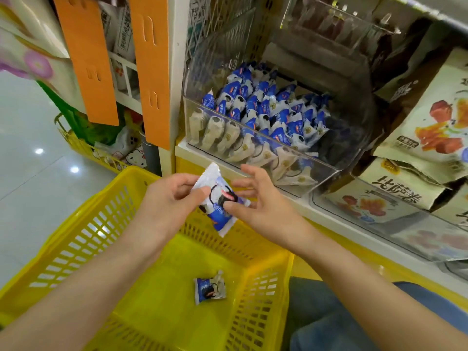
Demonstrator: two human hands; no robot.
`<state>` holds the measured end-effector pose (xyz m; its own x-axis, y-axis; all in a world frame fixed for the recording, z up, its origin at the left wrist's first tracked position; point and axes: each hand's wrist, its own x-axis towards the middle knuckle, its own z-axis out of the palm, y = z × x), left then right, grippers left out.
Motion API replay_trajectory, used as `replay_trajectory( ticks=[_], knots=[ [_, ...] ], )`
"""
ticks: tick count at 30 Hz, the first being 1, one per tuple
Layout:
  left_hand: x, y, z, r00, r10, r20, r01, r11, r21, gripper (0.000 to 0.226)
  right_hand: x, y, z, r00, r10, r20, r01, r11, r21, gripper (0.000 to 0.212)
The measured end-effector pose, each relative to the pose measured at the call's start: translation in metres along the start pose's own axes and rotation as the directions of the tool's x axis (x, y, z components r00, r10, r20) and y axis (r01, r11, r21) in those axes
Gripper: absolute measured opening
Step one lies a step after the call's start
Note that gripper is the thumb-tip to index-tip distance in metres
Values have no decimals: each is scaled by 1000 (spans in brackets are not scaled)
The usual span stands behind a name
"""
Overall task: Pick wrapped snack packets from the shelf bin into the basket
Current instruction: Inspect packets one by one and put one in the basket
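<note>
Shelf bin (316, 163) pkts are too many & too blurred to count; the lower ones smear behind its clear front wall. Print on the held packet (219, 216) is unreadable, and our left fingertips are hidden behind it. Both forearms reach fwd over the basket (83, 236). Our left hand (164, 198) pinches that 1 packet, thumb on top. Our right hand (266, 201), just beside, has fingers (250, 171) spread wide, gripping nothing, thumb tip touching the wrapper. 1 second packet (209, 287) lies on the basket floor, well below the fingers. The bin sits above & beyond them.
</note>
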<state>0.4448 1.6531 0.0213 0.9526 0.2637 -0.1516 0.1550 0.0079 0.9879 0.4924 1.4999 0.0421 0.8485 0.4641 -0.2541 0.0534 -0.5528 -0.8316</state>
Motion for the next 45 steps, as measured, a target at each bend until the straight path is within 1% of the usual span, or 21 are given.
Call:
replay_trajectory(
  ticks=[2,4,5,9,12,16,20,22,24,26,27,29,31,33,34,36,38,39,40,42,45],
  knots=[
    [-3,1,1,999,29,16,-29,1000,6,18,-2,-3,0,998,-61,21,60,997,41,50],
    [-4,0,2,1000,20,3,-20,1000,-16,16,-3,-5,0,993,-113,34,111,992,55,29],
    [-4,0,2,1000,8,-13,-9,1000,-27,13,-3,-5,0,992,-120,31,118,991,58,24],
    [-1,1,3,999,-6,-45,5,999,-34,16,-1,-5,3,993,-122,12,120,987,104,18],
    [-1,1,3,999,41,0,-41,998,44,18,0,-7,4,985,-161,-61,166,981,99,10],
    [-1,-1,3,997,62,41,-65,995,79,20,0,-6,3,975,-195,-105,203,976,76,10],
    [1,3,3,999,22,44,-23,999,38,20,-1,-7,5,944,-300,-136,298,954,-34,4],
    [0,6,3,998,5,60,-5,1000,3,20,-2,-6,6,909,-378,-173,351,921,-170,3],
    [-1,7,4,998,-5,57,4,1000,17,17,-2,-5,6,875,-430,-223,364,887,-283,5],
    [2,3,2,997,-78,-17,79,994,72,17,-2,-4,4,844,-448,-295,361,881,-305,7],
    [4,2,1,987,-155,-52,159,984,79,22,-1,-5,3,833,-444,-332,363,889,-279,7],
    [7,5,1,943,-331,-17,332,943,12,38,1,-7,-1,820,-430,-377,382,903,-198,8],
    [6,11,2,896,-428,117,437,897,-65,55,2,-8,-4,813,-467,-348,430,885,-181,7],
    [6,13,0,872,-445,203,478,865,-155,62,0,-8,-3,798,-538,-273,502,843,-193,6],
    [6,13,-2,874,-433,218,476,854,-209,59,-1,-8,-3,784,-572,-240,534,819,-210,6],
    [5,14,-3,901,-379,212,428,855,-292,43,-3,-7,-2,754,-633,-175,572,764,-298,8],
    [5,13,-3,932,-326,162,362,872,-330,27,-4,-7,-3,729,-679,-90,593,691,-414,11],
    [5,13,-3,944,-305,124,329,884,-332,23,-4,-7,-2,731,-680,-57,593,674,-440,14],
    [5,12,-3,955,-283,86,295,900,-320,21,-5,-7,-2,750,-660,-47,579,688,-438,18],
    [5,12,-4,969,-245,33,245,933,-263,20,-6,-7,0,816,-570,-96,506,785,-356,25],
    [4,12,-3,977,-209,-36,200,963,-180,16,-3,-6,1,920,-341,-194,309,935,-175,25]
  ],
)
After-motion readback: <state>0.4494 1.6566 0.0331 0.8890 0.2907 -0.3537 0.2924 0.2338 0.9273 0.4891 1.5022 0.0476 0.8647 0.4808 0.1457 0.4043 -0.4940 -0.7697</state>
